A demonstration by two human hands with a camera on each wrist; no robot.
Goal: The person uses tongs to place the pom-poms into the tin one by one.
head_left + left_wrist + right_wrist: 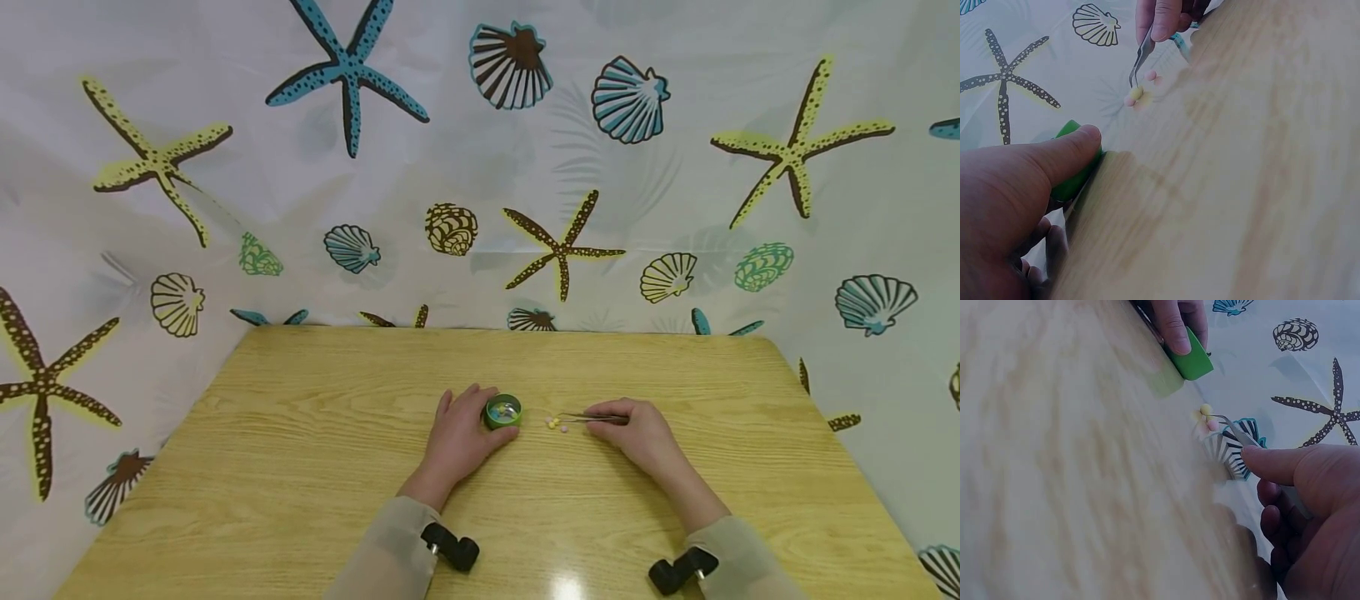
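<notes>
**Meeting small beads with fine tips**

Just below and right of centre in the head view, we are steadying a green tub (pixel 1191 362) with the left hand (pixel 463 437), its thumb and fingers curving round the wall. The tub's mouth is facing up, and small coloured pieces are lying inside. Farther right, we are pinching the tweezers (pixel 1241 434) between the thumb and fingers of the right hand (pixel 637 432). The tips are pointing left at loose beads on the surface (pixel 315 417): a yellow bead (pixel 1137 92) is sitting against a pink bead (pixel 1129 100), and another is lying toward the upper right in the left wrist view. We cannot tell whether the tips are gripping the yellow bead or only touching it.

We are probably doing best by straddling one bead at its widest part and squeezing lightly, since too much pressure could be flicking it away. A low, slow approach is likely sparing its close neighbour a nudge, while a firm left hold is guarding against tipping.
</notes>
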